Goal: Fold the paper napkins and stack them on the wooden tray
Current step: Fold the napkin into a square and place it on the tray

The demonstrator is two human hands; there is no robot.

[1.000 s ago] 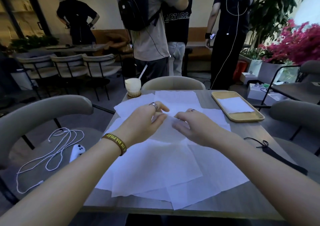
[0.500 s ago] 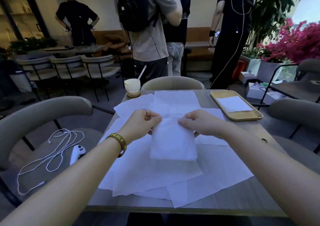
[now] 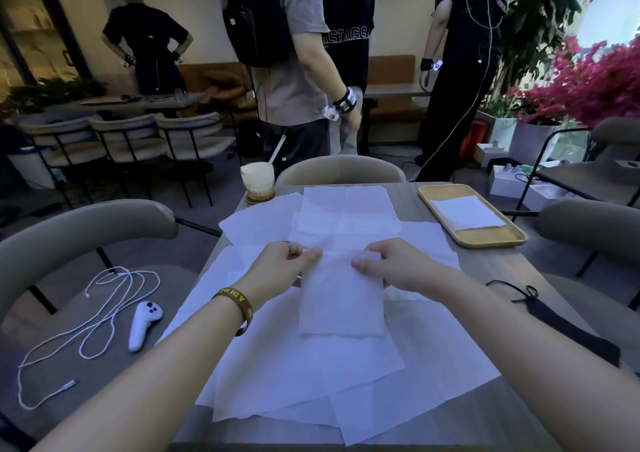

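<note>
Both hands are up over the middle of the frame, and between them is 1 folded napkin (image 3: 341,302), a narrow white rectangle. The left hand (image 3: 280,268) pinches its upper left corner, thumb and curled fingers clamped on the paper. The right hand (image 3: 391,264) grips the upper right corner the same way, thumb on top, fingers tucked under the edge. The lower end of that napkin lies on the spread of unfolded napkins (image 3: 311,375) that overlap across the grey table (image 3: 410,205), from the bottom of the frame up to its far edge.

There is a ring (image 3: 288,243) on the left hand and a brown wristband (image 3: 235,307) with yellow lettering on that wrist.

Look to the upper right of the table: the wooden tray (image 3: 485,235) sits apart from the loose sheets, and 1 white stack of folded paper (image 3: 467,212) lies flat inside it. I cannot tell how many sheets are in that stack.

At the far left corner of the table stands a glass of pale drink (image 3: 258,179) with a straw in it. On the chair seat at lower left lie a white controller (image 3: 142,323) and a looped white cable (image 3: 104,299). At the right edge lies a black strap (image 3: 561,323). Beyond the table, people stand with their backs turned, and pink flowers (image 3: 595,84) fill the upper right.
</note>
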